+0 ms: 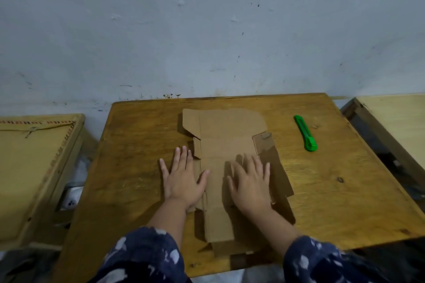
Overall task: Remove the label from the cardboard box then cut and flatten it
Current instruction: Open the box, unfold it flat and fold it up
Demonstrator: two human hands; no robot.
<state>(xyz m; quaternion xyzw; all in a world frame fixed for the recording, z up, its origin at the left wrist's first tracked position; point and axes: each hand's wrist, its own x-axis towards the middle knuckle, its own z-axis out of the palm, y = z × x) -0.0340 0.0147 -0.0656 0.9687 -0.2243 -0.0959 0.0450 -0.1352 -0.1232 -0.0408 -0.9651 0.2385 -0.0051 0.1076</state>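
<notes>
The brown cardboard box (226, 135) lies unfolded and flat in the middle of the wooden table (138, 145), its flaps spread out to the sides. My left hand (181, 179) lies palm down with fingers spread, partly on the box's left edge and partly on the table. My right hand (251, 181) presses flat on the right half of the cardboard, fingers straight. A green utility knife (305, 133) lies on the table to the right of the box, apart from both hands. No label shows on the cardboard.
A blue-grey wall (207, 30) stands right behind the table. Another wooden surface (34, 167) sits to the left, and a pale one (395, 117) to the right, with gaps between.
</notes>
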